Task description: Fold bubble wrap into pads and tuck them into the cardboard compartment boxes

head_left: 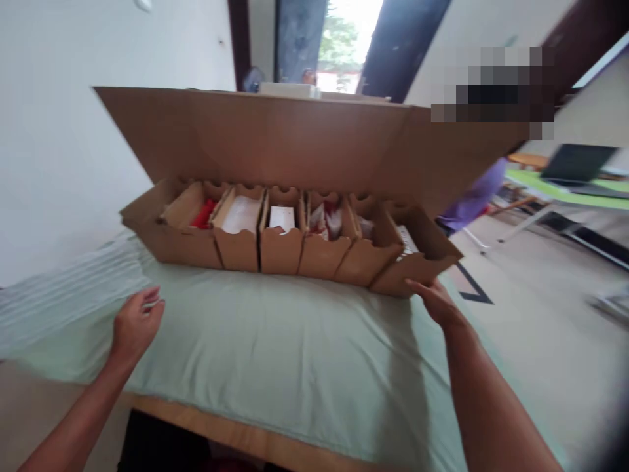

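A long cardboard box (pixel 236 252) lies across a table covered with a pale green cloth (pixel 275 347), its big lid (pixel 295 141) standing up behind it. Cardboard dividers split the box into several compartments holding red and white items (pixel 204 213). My right hand (pixel 435 301) touches the box's near right corner with its fingers stretched along the edge. My left hand (pixel 135 324) hovers over the cloth in front of the box's left end, fingers loosely curled, holding nothing I can see.
A white wall runs along the left. To the right stand a green table with a dark laptop (pixel 577 164) and a purple chair (pixel 474 196). An open doorway (pixel 344 39) shows behind the lid. The table's wooden front edge (pixel 236 432) is near me.
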`<action>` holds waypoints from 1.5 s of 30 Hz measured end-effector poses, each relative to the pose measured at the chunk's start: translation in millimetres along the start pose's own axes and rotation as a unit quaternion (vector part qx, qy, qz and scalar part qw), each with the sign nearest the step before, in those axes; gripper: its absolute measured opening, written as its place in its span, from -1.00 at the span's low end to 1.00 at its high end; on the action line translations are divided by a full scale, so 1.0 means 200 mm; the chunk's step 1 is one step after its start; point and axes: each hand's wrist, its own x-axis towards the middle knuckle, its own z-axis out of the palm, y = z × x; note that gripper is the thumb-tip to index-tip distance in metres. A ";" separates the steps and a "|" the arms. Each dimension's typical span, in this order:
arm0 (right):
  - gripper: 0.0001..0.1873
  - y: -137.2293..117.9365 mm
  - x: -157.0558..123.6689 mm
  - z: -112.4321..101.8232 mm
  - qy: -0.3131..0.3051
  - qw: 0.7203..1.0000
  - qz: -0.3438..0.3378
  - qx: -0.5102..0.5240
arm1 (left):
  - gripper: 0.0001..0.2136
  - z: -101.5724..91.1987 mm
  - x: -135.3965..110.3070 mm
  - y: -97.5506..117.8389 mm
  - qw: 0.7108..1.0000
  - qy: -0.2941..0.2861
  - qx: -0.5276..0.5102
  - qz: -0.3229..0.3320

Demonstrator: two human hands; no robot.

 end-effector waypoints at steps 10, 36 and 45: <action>-0.54 0.01 0.02 0.10 0.000 0.999 0.011 -0.049 | -0.25 0.02 0.54 -0.10 0.992 0.049 -0.008 -0.119; -0.67 -0.48 -1.57 1.02 -0.483 0.873 0.060 -0.004 | -0.88 -0.08 -0.81 0.62 0.740 -0.626 -0.110 0.222; -0.57 -0.43 -1.81 1.06 -0.525 0.799 0.249 0.156 | -0.67 -0.28 -0.89 0.51 0.710 -0.650 -0.104 0.252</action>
